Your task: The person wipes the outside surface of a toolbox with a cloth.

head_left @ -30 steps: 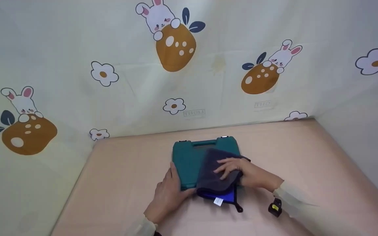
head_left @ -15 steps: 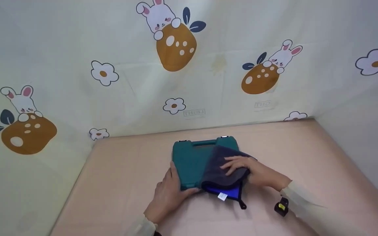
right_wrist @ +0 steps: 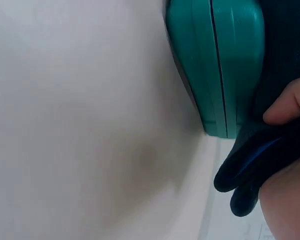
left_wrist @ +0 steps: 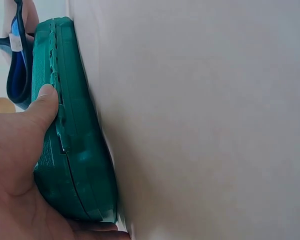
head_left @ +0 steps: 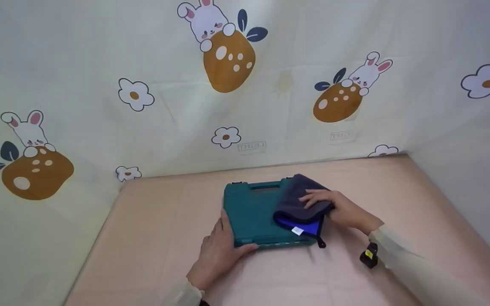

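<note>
A green plastic carrying case (head_left: pixel 251 212) lies flat on the table, its handle toward the far side. My left hand (head_left: pixel 217 255) holds the case's near left corner, thumb along the hinged front edge (left_wrist: pixel 57 95) and fingers along the left side. Over the right part of the lid lies a folded cloth (head_left: pixel 302 202), dark grey outside and blue inside, with a white tag and a hanging loop. My right hand (head_left: pixel 338 208) grips this cloth from above, fingers spread on it. In the right wrist view the cloth's folded edge (right_wrist: pixel 250 155) hangs past the case's side.
The table (head_left: pixel 155 221) has a pale pink cover. A wall sheet (head_left: pixel 287 106) printed with rabbits and flowers stands behind and at both sides. A small black device with a yellow mark (head_left: pixel 369 255) sits at my right wrist.
My right hand has slid the cloth rightward and away from me over the lid, uncovering the case's near edge and covering its far right corner. The left hand and the case stay put.
</note>
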